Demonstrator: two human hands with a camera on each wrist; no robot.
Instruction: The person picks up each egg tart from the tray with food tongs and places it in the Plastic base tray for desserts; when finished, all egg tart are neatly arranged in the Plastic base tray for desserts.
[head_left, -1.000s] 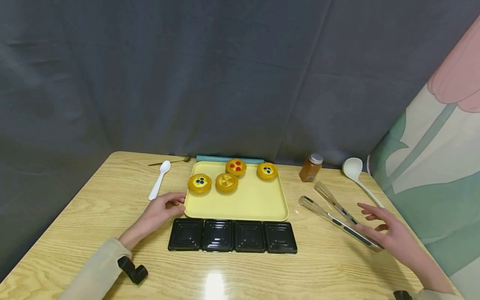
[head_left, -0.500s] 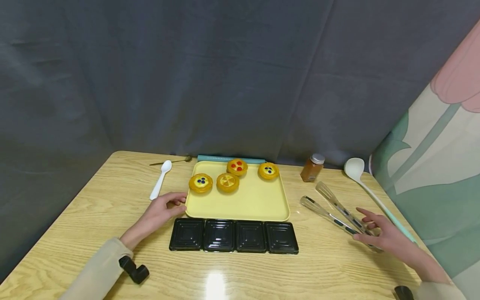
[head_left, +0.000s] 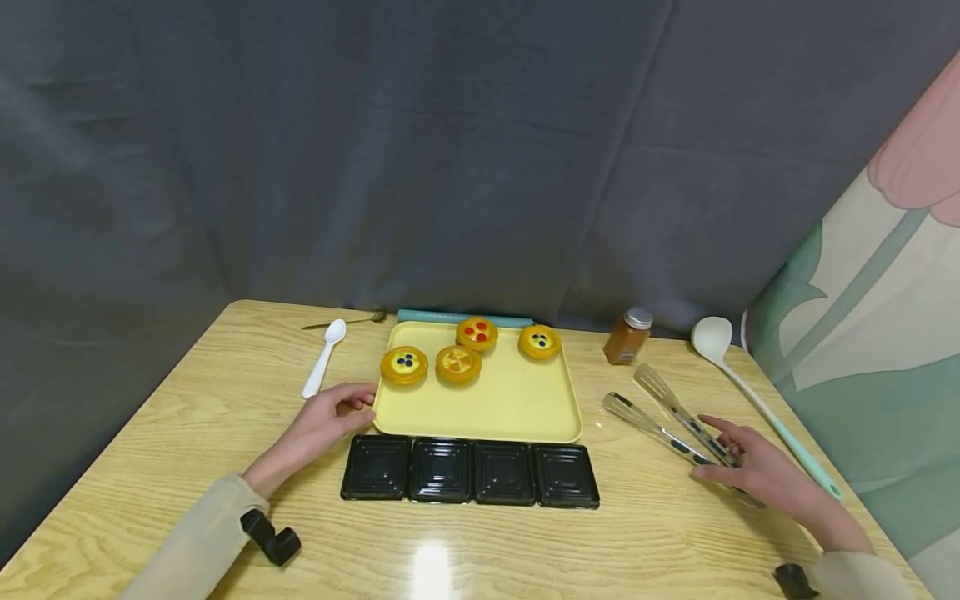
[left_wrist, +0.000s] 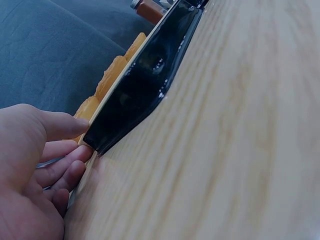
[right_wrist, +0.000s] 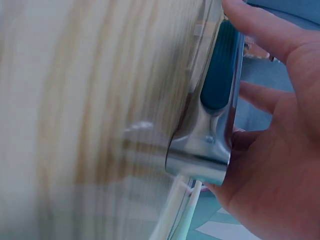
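The left hand [head_left: 327,423] rests at the left rim of a yellow tray [head_left: 517,408], thumb and fingertips touching it, fingers loosely bent. On the tray lie several tarts: one with red toppings [head_left: 476,334], one with a wedge pattern [head_left: 458,365], and two with blue dots, at left [head_left: 404,365] and right [head_left: 539,342]. At the right, the right hand [head_left: 757,471] is over the handle end of metal tongs [head_left: 667,433], which lie spread on the table. In the right wrist view, its thumb and fingers stand apart about the tongs' dark teal grip [right_wrist: 220,70].
Black square trays [head_left: 472,471] stand in a row before the yellow tray. A white spoon [head_left: 324,358] and a thin dark utensil [head_left: 345,322] lie left. Behind is a teal roll [head_left: 465,317]. A brown jar [head_left: 628,336] and a ladle [head_left: 765,408] are at right.
The right hand has come down and leftward over the tongs' handles. The left hand stays at the tray's rim. The whole scene shifts slightly right with the head.
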